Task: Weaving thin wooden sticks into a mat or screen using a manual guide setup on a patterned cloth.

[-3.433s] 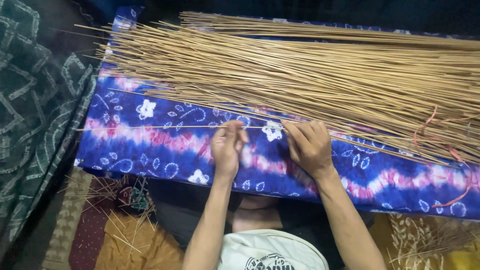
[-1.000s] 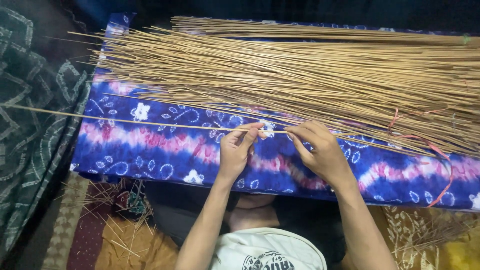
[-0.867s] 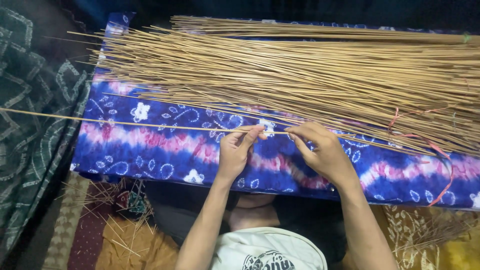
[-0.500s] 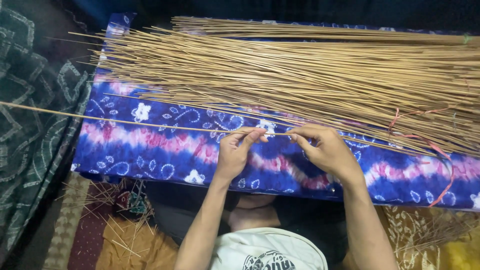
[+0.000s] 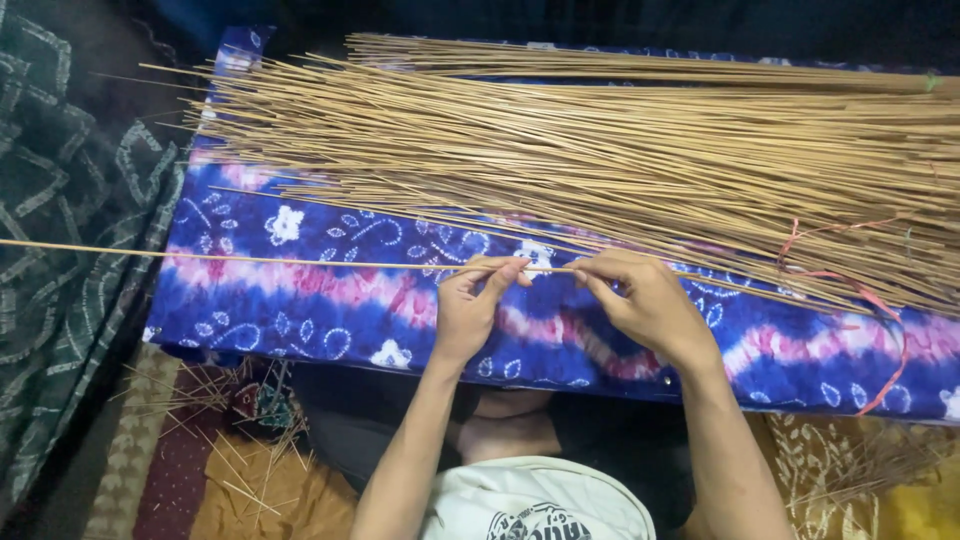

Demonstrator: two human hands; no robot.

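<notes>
A single long thin bamboo stick point(image 5: 250, 260) runs level across the view, its free end reaching past the left edge. My left hand point(image 5: 470, 310) pinches it between thumb and fingers near the middle. My right hand point(image 5: 640, 305) pinches the same stick just to the right, fingertips a short gap from the left hand's. Both hands rest over a blue, pink and white patterned cloth point(image 5: 330, 310) that covers a low board. Behind the hands lies a large pile of similar sticks point(image 5: 600, 150), fanned out toward the left.
Red string point(image 5: 880, 300) loops around the pile's right part. Broken stick bits point(image 5: 230, 440) lie scattered on the patterned mat at lower left. A dark green patterned fabric point(image 5: 60, 250) lies at the left. A white bag point(image 5: 530, 500) sits on my lap.
The single stick has slid to the left through my hands, now sticking out far past the cloth's left edge. Both hands stay pinched on it, shifted slightly.
</notes>
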